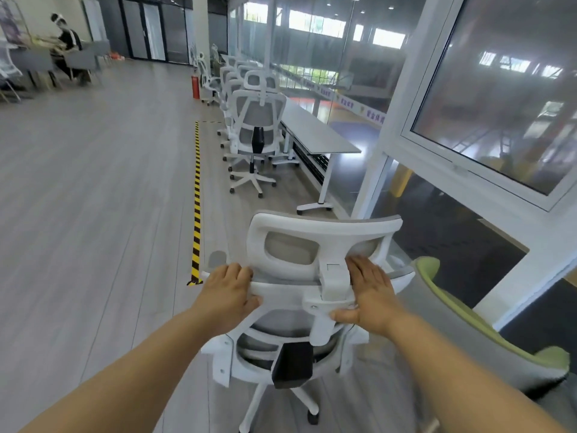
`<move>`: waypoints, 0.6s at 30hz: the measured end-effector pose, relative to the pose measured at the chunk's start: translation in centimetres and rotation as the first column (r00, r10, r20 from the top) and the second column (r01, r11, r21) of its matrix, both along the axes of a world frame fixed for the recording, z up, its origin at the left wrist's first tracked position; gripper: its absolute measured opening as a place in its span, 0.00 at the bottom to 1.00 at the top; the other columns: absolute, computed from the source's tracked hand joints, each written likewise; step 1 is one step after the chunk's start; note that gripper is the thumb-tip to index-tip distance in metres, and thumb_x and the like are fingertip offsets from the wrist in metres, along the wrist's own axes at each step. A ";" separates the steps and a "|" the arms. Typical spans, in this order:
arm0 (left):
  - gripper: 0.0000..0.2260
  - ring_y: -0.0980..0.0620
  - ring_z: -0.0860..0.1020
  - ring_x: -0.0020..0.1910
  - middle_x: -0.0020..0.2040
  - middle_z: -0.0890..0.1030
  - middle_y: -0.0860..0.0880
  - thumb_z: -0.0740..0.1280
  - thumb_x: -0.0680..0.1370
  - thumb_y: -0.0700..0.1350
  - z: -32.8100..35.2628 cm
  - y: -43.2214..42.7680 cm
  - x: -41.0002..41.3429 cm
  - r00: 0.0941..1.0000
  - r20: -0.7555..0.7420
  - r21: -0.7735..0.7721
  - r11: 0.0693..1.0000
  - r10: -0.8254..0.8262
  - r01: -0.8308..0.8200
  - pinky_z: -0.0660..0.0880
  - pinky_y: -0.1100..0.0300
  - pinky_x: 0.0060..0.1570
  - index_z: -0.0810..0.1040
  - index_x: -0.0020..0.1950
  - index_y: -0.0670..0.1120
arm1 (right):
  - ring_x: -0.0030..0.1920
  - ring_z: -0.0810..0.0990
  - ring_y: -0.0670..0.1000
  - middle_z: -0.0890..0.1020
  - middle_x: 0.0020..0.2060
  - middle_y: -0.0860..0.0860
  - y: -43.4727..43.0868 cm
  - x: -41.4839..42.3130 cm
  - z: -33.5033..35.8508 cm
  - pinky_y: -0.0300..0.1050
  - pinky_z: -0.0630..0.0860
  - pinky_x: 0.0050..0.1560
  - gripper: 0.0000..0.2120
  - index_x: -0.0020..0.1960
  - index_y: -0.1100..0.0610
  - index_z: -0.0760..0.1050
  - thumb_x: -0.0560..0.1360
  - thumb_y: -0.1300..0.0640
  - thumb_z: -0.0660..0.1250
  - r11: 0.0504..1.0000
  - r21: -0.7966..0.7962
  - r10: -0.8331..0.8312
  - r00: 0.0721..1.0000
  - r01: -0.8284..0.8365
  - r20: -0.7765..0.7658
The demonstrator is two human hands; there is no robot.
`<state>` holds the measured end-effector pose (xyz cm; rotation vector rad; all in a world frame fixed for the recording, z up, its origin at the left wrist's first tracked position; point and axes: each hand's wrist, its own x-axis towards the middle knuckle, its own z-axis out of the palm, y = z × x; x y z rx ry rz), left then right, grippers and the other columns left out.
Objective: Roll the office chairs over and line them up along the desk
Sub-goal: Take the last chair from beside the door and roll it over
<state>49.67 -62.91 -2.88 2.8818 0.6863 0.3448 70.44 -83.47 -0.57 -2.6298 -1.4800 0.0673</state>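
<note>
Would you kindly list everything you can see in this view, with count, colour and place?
held chair: one, white frame with grey mesh, near centre, back towards the camera
row chairs: several, exact count unclear, white and grey, lined along the desk's left side
desk: one long, grey top with white legs, beside the glass wall
hazard tape: one strip, yellow and black, on the floor left of the chairs
fire extinguisher: one, red, far end of the row
armchair: one, grey with green rim, lower right
seated person: one, far left at grey tables
left hand: grips the held chair's backrest top
right hand: grips the same edge beside the headrest bracket
</note>
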 end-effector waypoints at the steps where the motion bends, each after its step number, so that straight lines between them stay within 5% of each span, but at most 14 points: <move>1: 0.20 0.53 0.60 0.49 0.53 0.68 0.51 0.59 0.76 0.58 0.0 1.7 1.5 1.000 -0.003 -0.007 1.000 0.001 -0.001 0.62 0.57 0.58 0.67 0.62 0.48 | 0.75 0.40 0.51 0.44 0.76 0.49 1.8 1.4 0.2 0.48 0.36 0.74 0.54 0.76 0.51 0.37 0.66 0.32 0.67 1.000 -0.021 -0.005 1.000 0.005 0.003; 18: 0.24 0.53 0.63 0.51 0.53 0.69 0.51 0.49 0.76 0.63 -1.3 28.8 28.4 0.998 0.016 0.005 0.999 0.053 -0.053 0.63 0.57 0.58 0.68 0.61 0.47 | 0.75 0.47 0.52 0.51 0.75 0.50 30.3 29.6 -1.4 0.53 0.44 0.74 0.54 0.76 0.51 0.46 0.62 0.32 0.70 0.995 0.072 0.061 0.996 -0.065 0.068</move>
